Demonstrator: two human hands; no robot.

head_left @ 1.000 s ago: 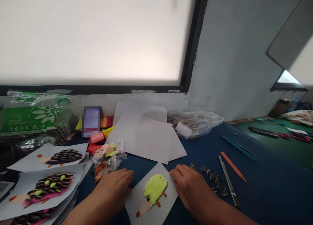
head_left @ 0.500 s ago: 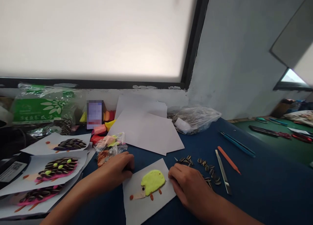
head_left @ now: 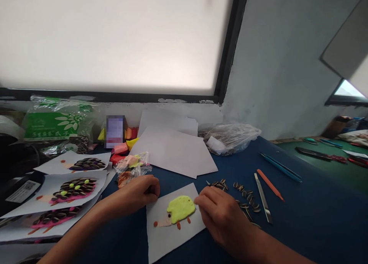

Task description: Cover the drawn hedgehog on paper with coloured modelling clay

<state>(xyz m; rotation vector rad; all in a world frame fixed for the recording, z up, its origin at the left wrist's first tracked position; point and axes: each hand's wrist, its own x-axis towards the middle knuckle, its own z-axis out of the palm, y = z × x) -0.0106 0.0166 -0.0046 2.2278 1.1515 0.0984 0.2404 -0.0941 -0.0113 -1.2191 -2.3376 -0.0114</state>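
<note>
A sheet of white paper [head_left: 161, 245] lies in front of me, turned at an angle. On it is a hedgehog figure with a yellow-green clay body [head_left: 181, 209], a pale snout, a brown nose, a dark eye and short brown legs. My left hand [head_left: 146, 191] is curled closed at the sheet's upper left edge. At the right end of the clay body, my right hand [head_left: 218, 210] has its fingers pinched together; whatever they hold, if anything, is hidden. Striped sunflower seeds [head_left: 248, 198] are scattered beside and behind my right hand.
Finished hedgehog pictures [head_left: 74, 193] overlap at the left. Packets of coloured clay [head_left: 126, 162], blank white sheets [head_left: 175, 151] and a clear plastic bag [head_left: 234, 137] stand along the back. A metal tool [head_left: 262, 199], an orange stick [head_left: 270, 185] and blue tweezers [head_left: 280, 167] lie right.
My right hand's fingertips have shifted slightly up and left, to the end of the yellow-green body. My left hand is curled tighter at the paper's edge. The view has shifted a little.
</note>
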